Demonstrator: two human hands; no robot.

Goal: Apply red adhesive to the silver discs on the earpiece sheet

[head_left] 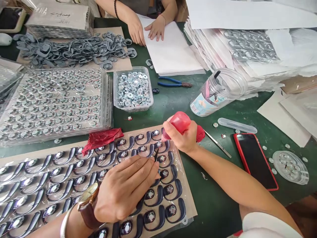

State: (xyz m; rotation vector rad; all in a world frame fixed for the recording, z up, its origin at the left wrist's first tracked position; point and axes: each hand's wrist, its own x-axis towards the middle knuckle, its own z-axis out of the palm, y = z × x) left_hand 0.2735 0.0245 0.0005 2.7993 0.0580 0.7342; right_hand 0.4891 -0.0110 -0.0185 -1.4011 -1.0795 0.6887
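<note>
My right hand (184, 137) is wrapped round a red squeeze bottle (180, 121), tipped so its nozzle points down-left at the board's far right corner. My left hand (126, 188) is closed, with a thin dark pointed tool, seemingly tweezers (157, 154), sticking out past the fingertips; most of it is hidden. The tool's tip is near a small round speaker part (158, 144), just below the nozzle. Under both hands lies a cardboard sheet (187, 198) under clear film, bearing rows of dark curved ear-hook pieces (173, 173) with round silver-centred parts. A crumpled red cloth (102, 138) rests on its far edge.
Beyond are a tub of metal washers (133, 87), stacked trays of round parts (56, 102), grey hooks (74, 49), blue-handled pliers (173, 82) and a tilted clear jar (210, 96). A red-cased phone (256, 162) and metal tweezers (218, 143) lie right. Another person's hands (156, 29) rest on paper.
</note>
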